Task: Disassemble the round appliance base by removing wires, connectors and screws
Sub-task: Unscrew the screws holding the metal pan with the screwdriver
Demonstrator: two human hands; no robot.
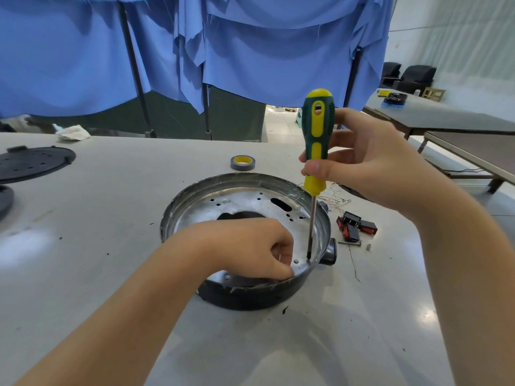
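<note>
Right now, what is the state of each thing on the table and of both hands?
Screwdriver: upright, tip down near the base's rim.
Right hand: holds the screwdriver handle.
Left hand: curled, resting inside the base.
Round base: lies open, partly stripped.
Tape roll: flat, untouched.
Red switches: removed, loose beside the base.

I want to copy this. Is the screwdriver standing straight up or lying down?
Standing nearly upright. The screwdriver points down, tip on the round base floor near its rim; handle held by the right hand.
</note>
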